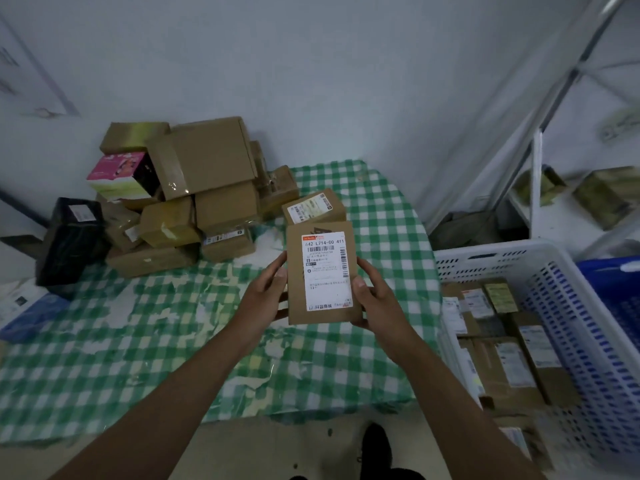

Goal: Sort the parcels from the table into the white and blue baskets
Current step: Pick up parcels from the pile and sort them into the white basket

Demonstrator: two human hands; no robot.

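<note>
Two hands' fingers (281, 271) gripping parcel (323, 275) edges, label up

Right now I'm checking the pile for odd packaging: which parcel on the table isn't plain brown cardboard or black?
The pink and pale green printed box at the pile's upper left. Its neighbours are brown cardboard boxes, apart from a black wrapped parcel at far left.

I cannot read the fine print on the label (327, 270) between the hands. Right of them, the blue basket (620, 289) is cropped by the frame edge.
</note>
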